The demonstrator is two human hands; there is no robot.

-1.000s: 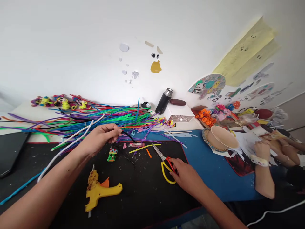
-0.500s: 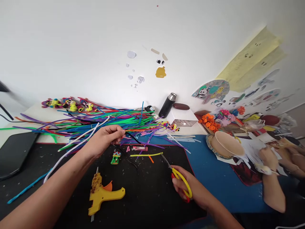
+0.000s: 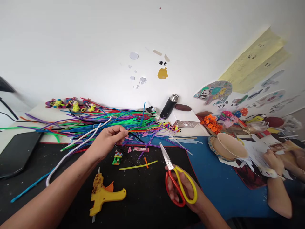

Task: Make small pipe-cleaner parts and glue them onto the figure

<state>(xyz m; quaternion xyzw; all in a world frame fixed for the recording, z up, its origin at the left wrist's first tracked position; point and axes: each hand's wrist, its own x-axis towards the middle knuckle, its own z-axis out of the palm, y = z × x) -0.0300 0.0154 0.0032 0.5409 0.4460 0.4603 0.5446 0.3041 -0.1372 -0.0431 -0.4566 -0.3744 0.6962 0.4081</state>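
Note:
My left hand [image 3: 113, 138] pinches a short black pipe cleaner [image 3: 136, 136], whose free end points right, over the near edge of the pipe cleaner pile [image 3: 128, 119]. My right hand [image 3: 184, 189] grips scissors [image 3: 169, 165] with one red and one yellow handle loop; the blades are together and point up and away. On the black mat [image 3: 143, 203] between the hands lies a yellow-green pipe cleaner [image 3: 137, 166], with a short orange piece [image 3: 146, 162] touching it. A small green figure [image 3: 117, 158] sits below my left hand.
A yellow glue gun [image 3: 102, 194] lies on the mat near my left forearm. Behind stand a black flask [image 3: 168, 108] and a white box [image 3: 184, 116]. Rightward are a beige bowl [image 3: 230, 144] and another person's hand [image 3: 274, 162]. A dark tablet-like slab [image 3: 20, 154] lies far left.
The yellow-green pipe cleaner has shifted left and toward me, now touching the orange piece. The scissors have come away from it and turned to show both loops. My left hand keeps its hold.

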